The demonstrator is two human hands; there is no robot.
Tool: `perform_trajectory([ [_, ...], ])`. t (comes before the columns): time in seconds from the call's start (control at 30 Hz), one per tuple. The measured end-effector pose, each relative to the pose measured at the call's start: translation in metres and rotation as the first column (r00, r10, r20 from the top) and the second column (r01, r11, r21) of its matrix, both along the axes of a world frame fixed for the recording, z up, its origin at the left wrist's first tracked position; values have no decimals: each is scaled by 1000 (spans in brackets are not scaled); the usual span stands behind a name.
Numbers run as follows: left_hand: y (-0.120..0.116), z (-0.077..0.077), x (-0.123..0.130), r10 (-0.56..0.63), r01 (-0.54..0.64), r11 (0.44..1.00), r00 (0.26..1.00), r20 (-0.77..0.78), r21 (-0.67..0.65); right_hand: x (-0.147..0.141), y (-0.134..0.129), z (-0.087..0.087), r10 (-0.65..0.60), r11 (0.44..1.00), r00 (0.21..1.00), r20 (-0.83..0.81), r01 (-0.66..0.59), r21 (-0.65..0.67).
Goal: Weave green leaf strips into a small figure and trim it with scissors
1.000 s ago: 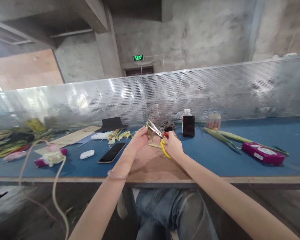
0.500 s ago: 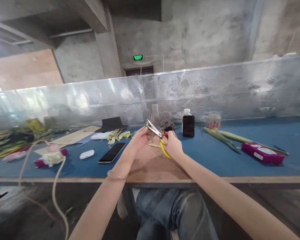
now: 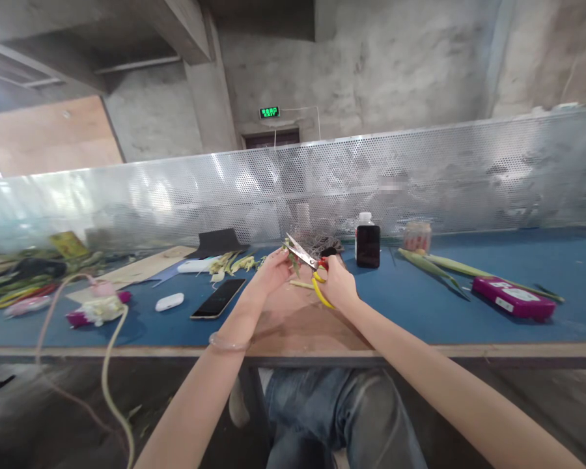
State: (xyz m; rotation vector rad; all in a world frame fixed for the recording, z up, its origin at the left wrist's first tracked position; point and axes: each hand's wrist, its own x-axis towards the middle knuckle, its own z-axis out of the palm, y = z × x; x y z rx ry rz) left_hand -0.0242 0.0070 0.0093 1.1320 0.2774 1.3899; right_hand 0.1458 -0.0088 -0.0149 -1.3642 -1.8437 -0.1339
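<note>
My right hand is closed around the yellow-and-red handles of a pair of scissors. The scissor blades stand partly apart and point up and left, right beside the fingers of my left hand. Between those fingers is a small green plant piece; its exact shape is hard to make out. Below the blades, a pale stalk lies on the brown board in front of me.
To the left lie a phone, a white case, husk scraps and a purple power bank with cables. A black-screened device stands by a bottle. Further right are a jar, long leaves and a purple box.
The scissor blades have shifted very slightly, and their tips look a little closer together. Both hands stay almost in place.
</note>
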Motion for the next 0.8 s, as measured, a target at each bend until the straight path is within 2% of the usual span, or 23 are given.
perform_trajectory([
  [0.8, 0, 0, 0, -11, 11, 1000, 1000, 11, 4, 1, -3, 4, -17, 1000, 999, 27, 17, 14],
])
